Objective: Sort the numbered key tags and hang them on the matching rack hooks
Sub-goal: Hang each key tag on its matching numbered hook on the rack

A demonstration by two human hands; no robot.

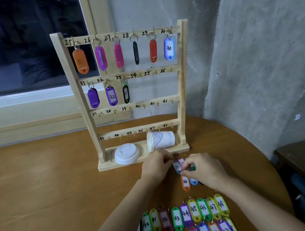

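the light wooden rack (pixel 182 83) is standing upright at the back of the round brown wooden bench (pixel 40 191), its four rails numbered 25 to 48 in black. coloured plastic tags are hanging on hooks 25 to 33, and the hooks from 34 on are showing bare.

just in front of the rack's base, both hands are meeting over a small cluster of plastic key tags (pixel 177 167), a pale blue one in front, a pink and a green one behind. the left hand (pixel 156 167) is pinching its upper end with curled fingers, and the right hand (pixel 205 167) is gripping its lower side, thumb and fingers closed on it.

an orange tag marked 34 (pixel 185 182) is lying flat just below the right hand. two rows of numbered tags (pixel 185 212) are lying close to the near edge. a white paper cup (pixel 163 139) is lying on its side on the rack's base beside stacked white lids (pixel 126 153). bare bench is spreading wide to the left, while a grey wall (pixel 258 60) is crowding the right.
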